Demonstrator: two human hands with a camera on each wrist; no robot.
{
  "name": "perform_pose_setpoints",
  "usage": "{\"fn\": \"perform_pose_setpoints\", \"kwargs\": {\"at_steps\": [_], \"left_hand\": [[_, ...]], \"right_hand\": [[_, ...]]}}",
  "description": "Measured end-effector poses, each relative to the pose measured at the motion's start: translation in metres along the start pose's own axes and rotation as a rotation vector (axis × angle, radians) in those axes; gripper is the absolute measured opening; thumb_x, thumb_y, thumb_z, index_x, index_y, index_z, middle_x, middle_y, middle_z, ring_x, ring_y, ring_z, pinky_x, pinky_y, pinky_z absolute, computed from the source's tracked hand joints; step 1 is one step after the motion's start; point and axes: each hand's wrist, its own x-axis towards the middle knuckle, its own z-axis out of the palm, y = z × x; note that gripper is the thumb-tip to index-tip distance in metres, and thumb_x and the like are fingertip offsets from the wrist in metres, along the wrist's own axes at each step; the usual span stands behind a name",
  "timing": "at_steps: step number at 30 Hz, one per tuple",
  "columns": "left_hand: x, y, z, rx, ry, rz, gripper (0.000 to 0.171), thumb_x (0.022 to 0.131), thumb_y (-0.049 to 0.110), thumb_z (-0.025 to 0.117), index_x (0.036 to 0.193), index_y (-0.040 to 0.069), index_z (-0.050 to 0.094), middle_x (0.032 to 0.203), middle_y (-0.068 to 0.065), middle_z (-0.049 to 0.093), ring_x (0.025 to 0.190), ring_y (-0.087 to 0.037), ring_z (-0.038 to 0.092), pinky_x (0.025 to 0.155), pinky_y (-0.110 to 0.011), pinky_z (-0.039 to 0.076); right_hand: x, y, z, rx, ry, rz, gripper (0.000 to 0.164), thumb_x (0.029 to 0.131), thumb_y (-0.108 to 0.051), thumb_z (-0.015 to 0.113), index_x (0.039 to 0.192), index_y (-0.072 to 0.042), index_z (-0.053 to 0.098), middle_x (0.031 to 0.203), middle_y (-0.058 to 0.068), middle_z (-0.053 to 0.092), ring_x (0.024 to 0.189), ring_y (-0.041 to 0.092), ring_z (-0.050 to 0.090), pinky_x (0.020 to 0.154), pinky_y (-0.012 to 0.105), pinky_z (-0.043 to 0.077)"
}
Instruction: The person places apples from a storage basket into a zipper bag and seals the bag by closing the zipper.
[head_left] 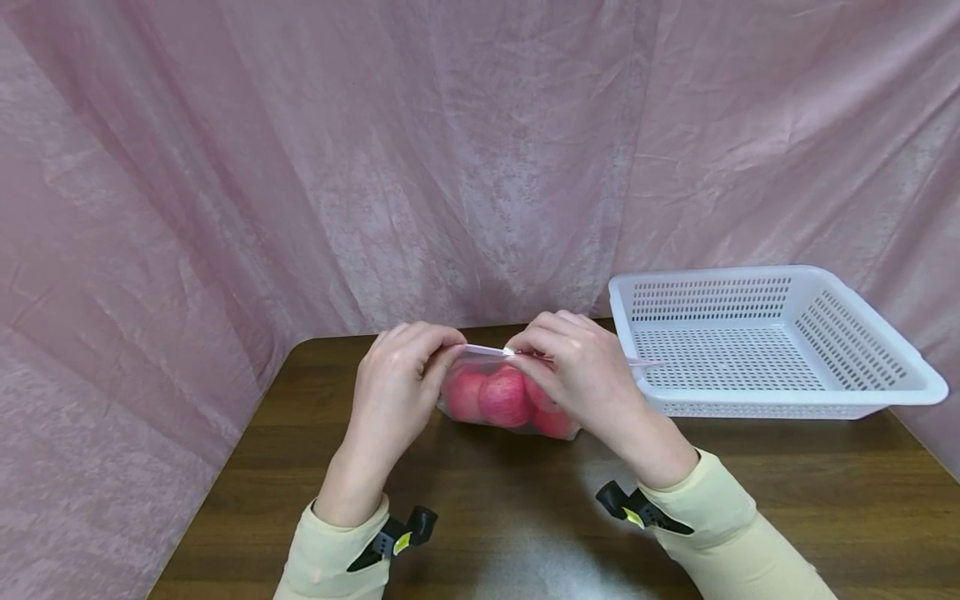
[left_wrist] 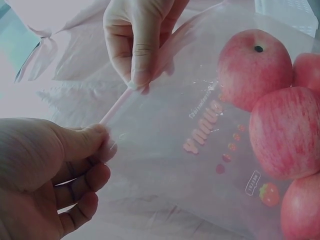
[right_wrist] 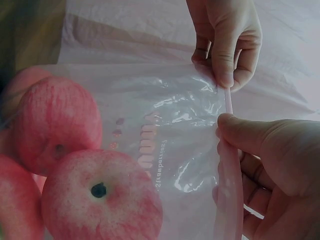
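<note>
A clear zip bag with pink printing and a pink top strip holds several red apples. My left hand pinches one end of the strip between thumb and forefinger. On the same strip, a short way along, my right hand pinches the small white slider. Between the two hands the strip is drawn straight. The apples lie in the bottom of the bag, below the fingers, and my right hand partly hides them in the head view.
A white perforated plastic basket stands at the back right, close to my right hand. The brown wooden table carries everything. Behind it hangs a pink velvet curtain. Both sleeves wear a small black wrist camera.
</note>
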Motion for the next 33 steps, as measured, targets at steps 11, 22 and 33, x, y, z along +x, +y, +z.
{"fn": "perform_pose_setpoints", "kwargs": {"at_steps": [11,22,33], "left_hand": [[-0.0006,-0.0021,-0.0011,0.006,-0.003,-0.012,0.007,0.096,0.013,0.087,0.102,0.014,0.083,0.097,0.002,0.079,0.088,-0.022,0.068,0.079,-0.043,0.051],[0.0,-0.003,-0.0029,0.013,-0.012,-0.03,0.006,0.097,0.014,0.086,0.102,0.014,0.083,0.097,0.001,0.079,0.089,-0.022,0.069,0.077,-0.042,0.049],[0.0,0.0012,-0.003,0.028,-0.043,-0.039,0.009,0.096,0.014,0.087,0.104,0.014,0.082,0.1,0.001,0.078,0.091,-0.024,0.067,0.079,-0.043,0.049]], "right_hand": [[0.0002,0.0009,-0.0019,-0.005,-0.025,0.019,0.015,0.089,-0.015,0.094,0.099,-0.016,0.084,0.091,-0.006,0.074,0.082,0.016,0.065,0.075,0.038,0.052],[-0.0002,0.0024,-0.0038,-0.008,-0.033,0.038,0.014,0.089,-0.014,0.093,0.098,-0.017,0.084,0.089,-0.007,0.073,0.08,0.016,0.063,0.072,0.037,0.051],[-0.0008,0.003,-0.0032,-0.02,-0.027,0.03,0.015,0.087,-0.013,0.094,0.097,-0.017,0.083,0.088,-0.007,0.072,0.079,0.016,0.063,0.071,0.037,0.051]]}}
